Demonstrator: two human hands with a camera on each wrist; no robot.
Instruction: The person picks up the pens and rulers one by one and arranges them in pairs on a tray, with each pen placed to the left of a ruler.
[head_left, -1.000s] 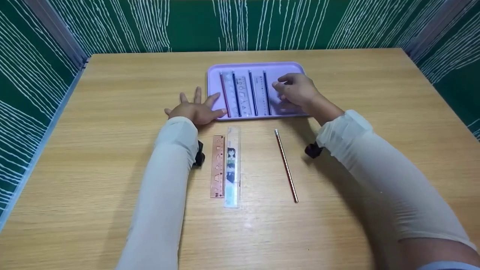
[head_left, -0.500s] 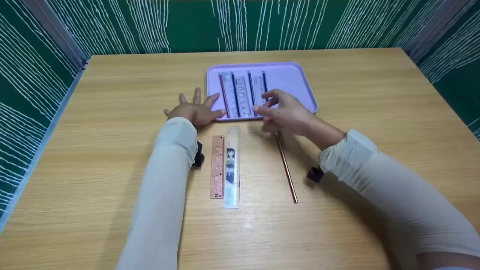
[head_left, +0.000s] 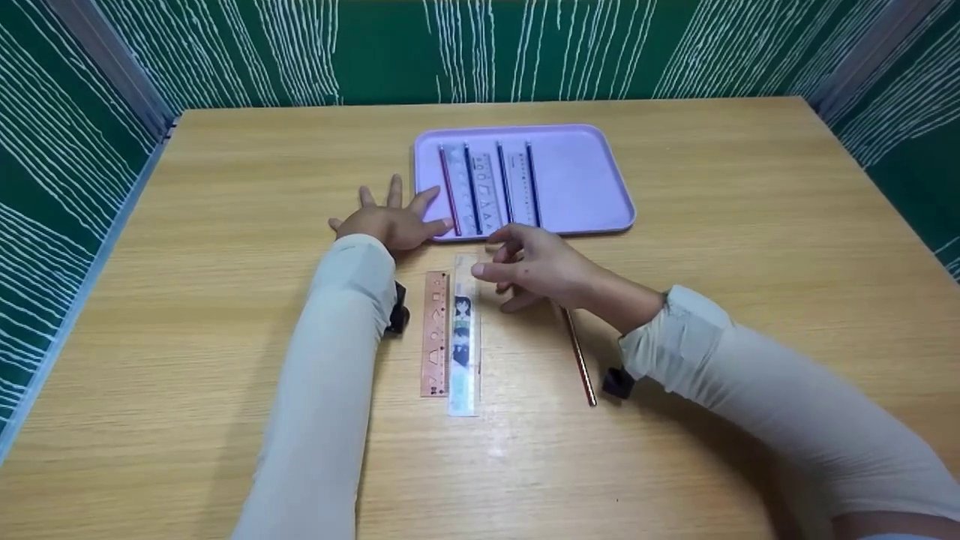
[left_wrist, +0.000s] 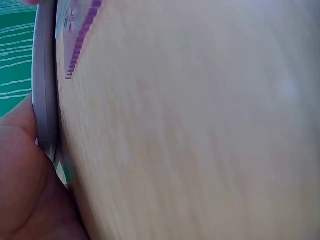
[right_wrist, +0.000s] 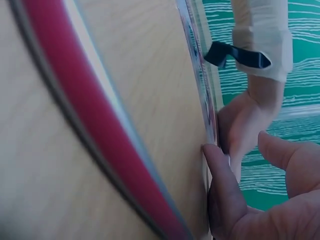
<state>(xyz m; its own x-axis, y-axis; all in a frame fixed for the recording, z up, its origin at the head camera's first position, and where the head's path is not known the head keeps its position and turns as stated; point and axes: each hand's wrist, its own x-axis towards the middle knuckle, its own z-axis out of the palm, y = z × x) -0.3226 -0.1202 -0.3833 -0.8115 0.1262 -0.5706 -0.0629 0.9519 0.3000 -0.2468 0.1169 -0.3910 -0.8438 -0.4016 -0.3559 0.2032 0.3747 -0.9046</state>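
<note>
My left hand (head_left: 391, 219) lies flat on the table with fingers spread, its thumb against the front left corner of a purple tray (head_left: 585, 187). My right hand (head_left: 491, 259) hovers low just in front of the tray, fingers loosely bent, holding nothing. In the right wrist view one fingertip (right_wrist: 217, 170) touches the far end of a clear ruler (head_left: 463, 337) with a cartoon figure. A copper stencil ruler (head_left: 435, 334) lies against that ruler's left side. A red pencil (head_left: 579, 356) lies to the right, its far half hidden under my right wrist.
The tray holds several pencils (head_left: 471, 187) and rulers (head_left: 487, 191) in rows on its left half; its right half is bare. The tray's rim (left_wrist: 45, 90) shows in the left wrist view. Green patterned walls enclose the wooden table (head_left: 750, 247).
My right hand has left the tray, moving toward me and to the left, down to the far end of the clear ruler. The left hand has stayed still.
</note>
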